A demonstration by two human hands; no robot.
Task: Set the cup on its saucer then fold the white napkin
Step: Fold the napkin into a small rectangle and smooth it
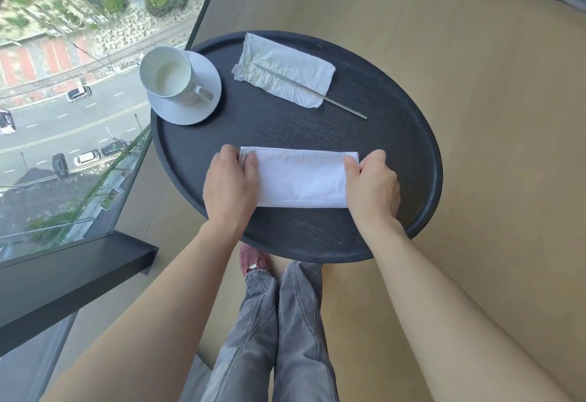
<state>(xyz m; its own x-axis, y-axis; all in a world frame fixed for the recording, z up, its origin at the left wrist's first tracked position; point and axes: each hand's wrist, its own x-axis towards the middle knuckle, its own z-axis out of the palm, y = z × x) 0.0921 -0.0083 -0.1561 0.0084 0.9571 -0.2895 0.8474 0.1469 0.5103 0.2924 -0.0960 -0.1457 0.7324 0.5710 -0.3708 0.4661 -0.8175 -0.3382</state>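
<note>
Grey-trousered legs (285, 332) nearest, left hand (230, 184) and right hand (372, 186) each pinching an end of the folded white napkin (301, 179) at the near middle of the round black table (396, 164), cup (169, 73) upright on its saucer (203, 100) far left, crumpled paper wrapper (285, 69) and thin metal rod (342, 105) far right.

A plain white cloth napkin (299, 181), a white ceramic cup (171, 75) and white round saucer (203, 97) contrast with the black wood-grained round surface (396, 148).
</note>
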